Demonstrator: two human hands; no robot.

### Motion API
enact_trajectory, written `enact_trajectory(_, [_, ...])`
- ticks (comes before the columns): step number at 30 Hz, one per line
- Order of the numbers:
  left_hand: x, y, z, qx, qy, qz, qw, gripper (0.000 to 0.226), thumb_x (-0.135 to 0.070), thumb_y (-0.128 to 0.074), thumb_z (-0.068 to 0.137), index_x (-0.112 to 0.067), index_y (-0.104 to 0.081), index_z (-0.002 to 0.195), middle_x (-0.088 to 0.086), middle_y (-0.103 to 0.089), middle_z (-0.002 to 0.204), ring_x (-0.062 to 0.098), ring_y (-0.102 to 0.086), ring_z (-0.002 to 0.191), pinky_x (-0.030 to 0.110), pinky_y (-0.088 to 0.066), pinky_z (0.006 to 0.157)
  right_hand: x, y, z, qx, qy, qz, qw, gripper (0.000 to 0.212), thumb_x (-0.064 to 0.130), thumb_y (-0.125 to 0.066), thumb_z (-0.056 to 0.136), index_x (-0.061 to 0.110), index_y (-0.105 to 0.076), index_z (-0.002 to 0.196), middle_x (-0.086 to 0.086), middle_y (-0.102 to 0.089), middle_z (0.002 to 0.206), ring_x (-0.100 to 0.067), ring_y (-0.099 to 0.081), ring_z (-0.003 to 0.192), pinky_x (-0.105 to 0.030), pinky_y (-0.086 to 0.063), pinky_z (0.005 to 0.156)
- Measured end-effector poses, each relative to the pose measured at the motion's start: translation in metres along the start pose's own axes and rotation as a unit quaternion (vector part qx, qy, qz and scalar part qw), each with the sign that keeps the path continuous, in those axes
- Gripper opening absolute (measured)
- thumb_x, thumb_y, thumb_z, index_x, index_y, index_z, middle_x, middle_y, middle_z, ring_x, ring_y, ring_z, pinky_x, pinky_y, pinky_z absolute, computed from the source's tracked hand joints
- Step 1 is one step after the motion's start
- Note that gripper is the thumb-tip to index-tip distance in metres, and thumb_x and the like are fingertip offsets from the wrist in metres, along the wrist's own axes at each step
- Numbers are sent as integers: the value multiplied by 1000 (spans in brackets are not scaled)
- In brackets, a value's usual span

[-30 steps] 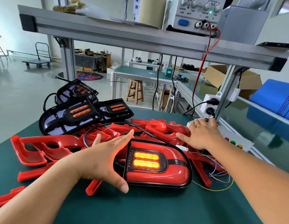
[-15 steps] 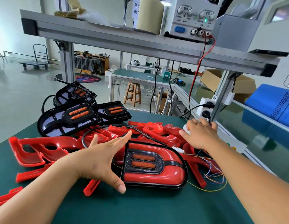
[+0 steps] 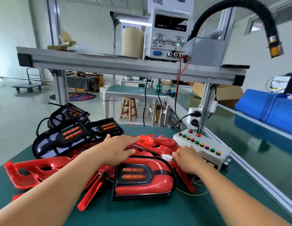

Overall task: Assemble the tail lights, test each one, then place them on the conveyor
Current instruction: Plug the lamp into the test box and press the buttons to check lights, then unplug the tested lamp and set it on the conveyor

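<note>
Now, from the head view, the tail light [image 3: 142, 181] lies flat on the green surface [image 3: 158, 212] just before you, lamps unlit. It looks light, stiff and glossy, probably slippery and easily scratched, so grip its black rim, not the cable [image 3: 147, 150]. Your left hand [image 3: 119, 149] stretches, fingers straight, over the red covers [image 3: 163, 141] behind it. Your right hand [image 3: 186, 159] pinches the white plug [image 3: 166, 157] beside the button box [image 3: 202, 147].

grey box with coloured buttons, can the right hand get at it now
Probably yes: the right hand, pinching a white connector, sits right beside the grey box, nothing between.
</note>
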State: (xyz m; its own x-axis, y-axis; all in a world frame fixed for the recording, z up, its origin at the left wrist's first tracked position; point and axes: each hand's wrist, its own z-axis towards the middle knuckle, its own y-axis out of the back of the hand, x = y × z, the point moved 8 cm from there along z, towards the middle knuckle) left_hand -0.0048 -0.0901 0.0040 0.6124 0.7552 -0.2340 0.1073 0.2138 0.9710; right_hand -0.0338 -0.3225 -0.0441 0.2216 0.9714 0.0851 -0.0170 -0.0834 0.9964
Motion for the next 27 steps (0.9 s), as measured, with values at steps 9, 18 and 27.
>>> enact_trajectory(9, [-58, -19, 67, 52, -41, 39, 997, 42, -35, -49, 99, -34, -47, 141, -8, -45, 148, 19, -35, 140, 52, -20, 117, 0, 0, -5, 4, 3, 3, 1000, 38, 41, -31, 98, 21, -41, 67, -8, -52, 100, -31, -50, 109, -49, -39, 92])
enact_trajectory(18, [-69, -41, 86, 75, -59, 7, 995, 36, -39, -58, 93, -42, -57, 129, -11, -57, 135, 17, -48, 128, 50, -29, 113, -4, -1, -3, -71, 28, 96, 992, 29, 43, -30, 102, 30, -46, 81, 5, -41, 101, -22, -40, 113, -46, -29, 95])
enact_trajectory(27, [-59, -20, 84, -17, -84, -52, 995, 19, -41, -63, 91, -29, -75, 101, -10, -71, 90, 9, -61, 92, 38, -28, 112, -3, 8, -7, -175, 57, 170, 968, 36, 36, -36, 102, 34, -39, 66, 12, -44, 80, -11, -36, 94, -35, -15, 75])
